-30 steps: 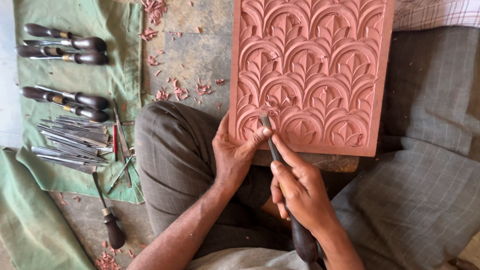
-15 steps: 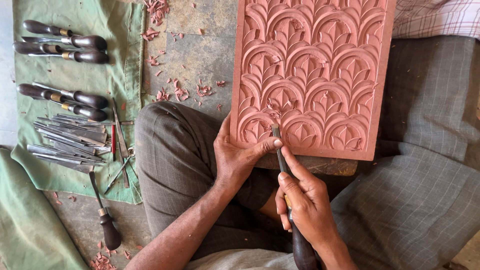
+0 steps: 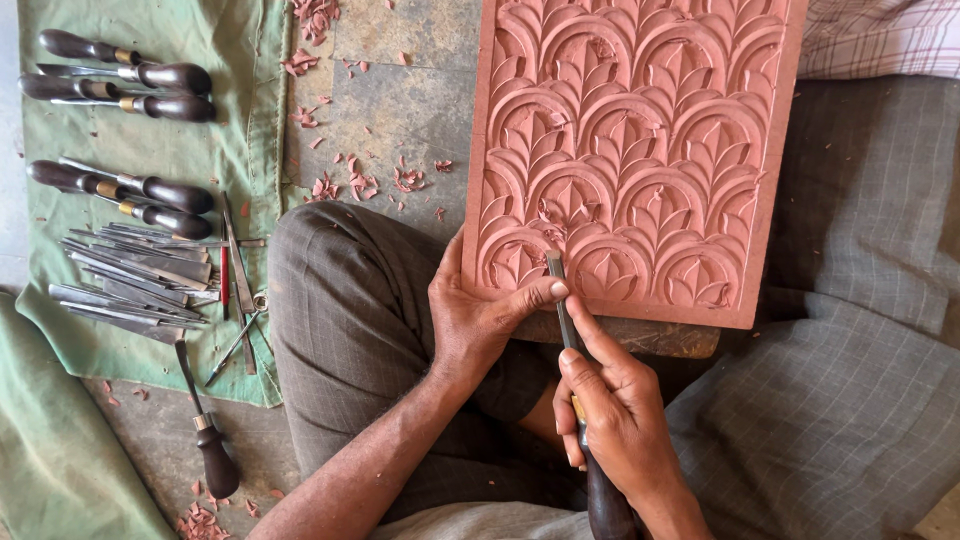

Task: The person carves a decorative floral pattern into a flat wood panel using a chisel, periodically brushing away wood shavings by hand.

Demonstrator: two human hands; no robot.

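A reddish carved panel (image 3: pixel 640 140) with a leaf-and-arch pattern rests across my lap. My right hand (image 3: pixel 615 415) grips a dark-handled chisel (image 3: pixel 562 300) whose blade tip sits on the carving near the panel's lower edge. My left hand (image 3: pixel 480 315) lies against the panel's lower left corner, its thumb pressed on the chisel's blade close to the tip.
To the left, a green cloth (image 3: pixel 140 330) carries several dark-handled chisels (image 3: pixel 150 190) and a bundle of thin metal tools (image 3: pixel 140 275). One more chisel (image 3: pixel 205 430) lies at the cloth's edge. Reddish wood chips (image 3: pixel 350 180) are scattered on the stone floor. Grey checked fabric (image 3: pixel 850 400) is at right.
The view has drifted slightly. The chisel's tip and both hands have shifted a little rightward along the panel's bottom row of carving.
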